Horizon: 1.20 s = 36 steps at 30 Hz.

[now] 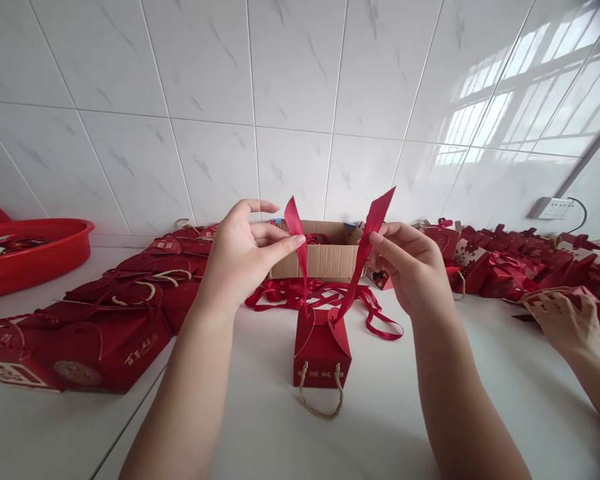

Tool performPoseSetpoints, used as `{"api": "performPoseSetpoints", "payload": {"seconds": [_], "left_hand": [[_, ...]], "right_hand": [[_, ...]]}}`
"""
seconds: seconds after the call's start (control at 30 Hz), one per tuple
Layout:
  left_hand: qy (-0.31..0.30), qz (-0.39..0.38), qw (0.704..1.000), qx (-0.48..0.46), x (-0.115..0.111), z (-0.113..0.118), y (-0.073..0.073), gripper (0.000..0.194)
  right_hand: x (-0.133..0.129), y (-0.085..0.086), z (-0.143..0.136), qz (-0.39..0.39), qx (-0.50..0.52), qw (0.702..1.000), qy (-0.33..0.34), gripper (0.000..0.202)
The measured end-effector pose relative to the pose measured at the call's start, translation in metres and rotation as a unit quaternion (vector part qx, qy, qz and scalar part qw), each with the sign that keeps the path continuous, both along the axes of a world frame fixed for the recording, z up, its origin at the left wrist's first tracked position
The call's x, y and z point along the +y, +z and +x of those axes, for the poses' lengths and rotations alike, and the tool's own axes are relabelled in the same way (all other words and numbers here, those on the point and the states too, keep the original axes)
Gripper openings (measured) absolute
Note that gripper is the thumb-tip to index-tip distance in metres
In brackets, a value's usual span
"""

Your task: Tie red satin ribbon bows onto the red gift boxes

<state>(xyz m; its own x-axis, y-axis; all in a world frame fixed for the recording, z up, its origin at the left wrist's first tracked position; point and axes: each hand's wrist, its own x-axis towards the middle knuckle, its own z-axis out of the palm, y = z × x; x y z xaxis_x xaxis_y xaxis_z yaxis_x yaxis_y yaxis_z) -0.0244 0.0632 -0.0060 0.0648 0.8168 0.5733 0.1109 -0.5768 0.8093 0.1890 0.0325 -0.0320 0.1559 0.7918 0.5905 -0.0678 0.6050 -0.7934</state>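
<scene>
A small red gift box [323,350] stands on the white table, its rope handle hanging down at the front. A red ribbon rises in two ends from the box's top flaps. My left hand [257,250] pinches the left ribbon end [295,223] between thumb and fingers, its index finger raised. The right ribbon end [377,213] is pinched in my right hand [405,257]. Both ends are held up and apart above the box. Loose red ribbons [285,293] lie behind it.
Behind the ribbons is an open cardboard box [325,261]. Red boxes [125,340] line the left side, near a red basin [35,257]. More red boxes [510,267] stand at right, where another person's hand [570,323] touches some.
</scene>
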Motion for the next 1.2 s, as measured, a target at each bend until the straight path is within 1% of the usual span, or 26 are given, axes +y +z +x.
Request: {"api": "performPoseSetpoints", "payload": {"seconds": [0.1,0.23,0.33,0.43,0.5,0.57,0.73,0.87,1.03,1.2], "left_hand": [[-0.032,0.001,0.999,0.005,0.0015,-0.0006,-0.0002,0.022],[-0.076,0.014,0.997,-0.018,0.0019,0.0003,-0.0004,0.015],[-0.109,0.017,0.994,-0.021,0.0009,0.0018,-0.0002,0.015],[-0.159,0.005,0.987,-0.035,0.0001,0.0039,0.0004,0.018],[-0.177,-0.002,0.983,-0.048,0.0008,0.0052,0.0008,0.017],[-0.173,-0.003,0.983,-0.059,0.0028,0.0058,0.0008,0.019],[-0.143,0.000,0.987,-0.074,0.0089,0.0060,-0.0020,0.021],[-0.108,0.031,0.992,-0.051,0.0075,0.0075,-0.0037,0.017],[-0.057,0.053,0.997,-0.002,0.0028,0.0057,-0.0012,0.010],[-0.042,0.085,0.995,0.002,0.0011,0.0027,0.0004,0.004]], "right_hand": [[0.0003,-0.0002,-0.0003,0.002,-0.007,1.000,0.002,0.011],[-0.0002,-0.0005,-0.0011,0.001,-0.013,1.000,0.001,0.011],[-0.0006,-0.0008,-0.0017,0.005,-0.014,1.000,0.004,0.010],[-0.0006,-0.0010,-0.0024,0.002,-0.021,1.000,0.002,0.010],[-0.0005,-0.0010,-0.0029,0.002,-0.023,1.000,-0.001,0.011],[-0.0004,-0.0008,-0.0032,0.002,-0.024,1.000,-0.002,0.012],[-0.0001,0.0000,-0.0030,-0.001,-0.020,1.000,0.005,0.011],[0.0004,0.0000,-0.0023,-0.006,-0.023,1.000,0.004,0.011],[0.0009,-0.0005,-0.0016,-0.005,-0.025,1.000,-0.006,0.011],[0.0016,-0.0012,-0.0022,-0.008,-0.040,0.999,-0.012,0.012]]}}
